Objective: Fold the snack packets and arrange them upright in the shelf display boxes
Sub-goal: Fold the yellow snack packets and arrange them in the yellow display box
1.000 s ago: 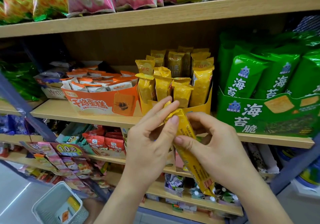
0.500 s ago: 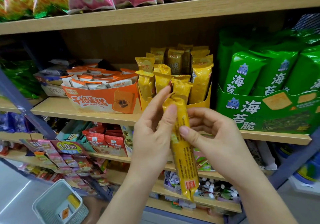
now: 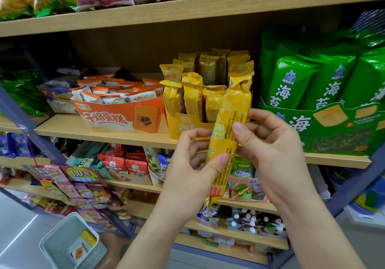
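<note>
Both hands pinch one long yellow snack packet [image 3: 226, 143] upright before the yellow display box [image 3: 187, 126]: left hand [image 3: 193, 170] low, right hand [image 3: 270, 150] higher, fingers curled round it

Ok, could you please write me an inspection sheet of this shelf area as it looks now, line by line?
Surface: wooden shelf, carries display boxes side by side.
Job's things: yellow packet, long and not yet folded, held nearly upright in front of the yellow display box, where similar packets stand upright.
Clutter: orange cake box left of the yellow one, green seaweed box right of it, grey basket low on the left.
Hands: left hand and right hand both pinch the packet.
Cables: nothing seen.
Surroundings: more shelves of snacks above and below.
</note>
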`<state>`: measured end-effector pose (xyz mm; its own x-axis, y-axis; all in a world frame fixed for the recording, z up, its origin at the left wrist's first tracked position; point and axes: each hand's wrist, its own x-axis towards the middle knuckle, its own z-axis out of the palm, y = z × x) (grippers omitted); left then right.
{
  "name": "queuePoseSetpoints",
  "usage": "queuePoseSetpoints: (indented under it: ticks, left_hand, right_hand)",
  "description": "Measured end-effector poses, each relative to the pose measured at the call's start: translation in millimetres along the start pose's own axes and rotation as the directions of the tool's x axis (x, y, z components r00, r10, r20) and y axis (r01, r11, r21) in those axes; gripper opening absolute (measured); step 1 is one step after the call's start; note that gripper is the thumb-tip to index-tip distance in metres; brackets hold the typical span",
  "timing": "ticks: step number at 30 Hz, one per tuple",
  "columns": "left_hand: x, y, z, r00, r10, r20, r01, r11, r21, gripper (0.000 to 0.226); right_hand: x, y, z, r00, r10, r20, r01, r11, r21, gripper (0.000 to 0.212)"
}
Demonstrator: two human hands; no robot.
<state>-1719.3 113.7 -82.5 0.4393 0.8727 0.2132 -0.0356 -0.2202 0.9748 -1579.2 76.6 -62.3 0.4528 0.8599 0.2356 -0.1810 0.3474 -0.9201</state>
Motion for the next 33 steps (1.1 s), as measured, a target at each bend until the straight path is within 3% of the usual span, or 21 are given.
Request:
queuePoseSetpoints:
  ticks: [6, 9, 11, 13, 15, 16, 18, 19, 22, 25, 30, 33]
  left_hand:
    - [2.7, 8.1, -13.5, 1.0, -0.022, 0.011, 0.021, 0.991, 0.13, 0.037]
    - [6.2, 13.8, -31.0, 1.0, -0.014, 0.017, 0.008, 0.963, 0.271, 0.032]
    - [7.4, 14.4, -44.7, 0.997, -0.051, 0.057, 0.024, 0.916, 0.4, 0.023]
    - [8.1, 13.3, -52.9, 0.992, -0.05, 0.118, -0.025, 0.828, 0.56, 0.014]
    - [7.7, 14.6, -51.9, 0.983, -0.03, 0.183, -0.097, 0.756, 0.647, 0.023]
    - [7.4, 15.4, -49.8, 0.978, -0.02, 0.209, -0.125, 0.744, 0.657, 0.029]
    - [6.8, 17.5, -45.7, 0.972, 0.021, 0.236, -0.18, 0.712, 0.679, 0.031]
    - [6.4, 18.2, -44.9, 0.974, 0.051, 0.221, -0.191, 0.711, 0.677, 0.031]
    - [7.3, 18.8, -47.2, 0.984, 0.162, 0.078, -0.174, 0.753, 0.635, 0.05]
    - [7.3, 14.7, -48.9, 0.978, 0.201, -0.053, -0.147, 0.85, 0.505, 0.05]
    - [5.1, 9.6, -44.8, 0.947, 0.284, -0.152, -0.222, 0.917, 0.332, 0.04]
    - [6.4, 7.6, -48.8, 0.946, 0.295, -0.137, -0.251, 0.93, 0.269, 0.026]
  right_hand:
    - [-3.2, -1.5, -1.6, 0.999, 0.045, 0.017, -0.045, 0.999, 0.031, 0.045]
    - [-7.8, -2.9, -12.7, 0.996, -0.085, 0.032, 0.091, 0.952, -0.293, 0.062]
    - [-10.6, -6.0, -20.2, 0.968, -0.231, 0.102, 0.244, 0.759, -0.603, 0.079]
    - [-12.5, -7.4, -19.7, 0.909, -0.283, 0.307, 0.405, 0.42, -0.812, 0.077]
    - [-15.0, -6.6, -10.8, 0.868, -0.106, 0.485, 0.495, 0.13, -0.859, 0.062]
    - [-16.6, -7.6, -5.2, 0.863, 0.049, 0.503, 0.498, 0.093, -0.863, 0.055]
    - [-17.9, -7.4, -0.8, 0.847, 0.249, 0.469, 0.464, 0.083, -0.882, 0.05]
    - [-17.4, -7.2, -0.8, 0.846, 0.263, 0.463, 0.457, 0.087, -0.885, 0.051]
    - [-13.7, -3.7, -5.8, 0.875, 0.206, 0.439, 0.392, 0.234, -0.89, 0.065]
    - [-11.4, 4.3, -11.6, 0.891, 0.145, 0.429, 0.341, 0.408, -0.847, 0.07]
    - [-8.5, 14.1, -15.1, 0.899, 0.082, 0.431, 0.335, 0.506, -0.795, 0.065]
    - [-6.8, 17.1, -19.1, 0.907, 0.048, 0.418, 0.32, 0.566, -0.759, 0.059]
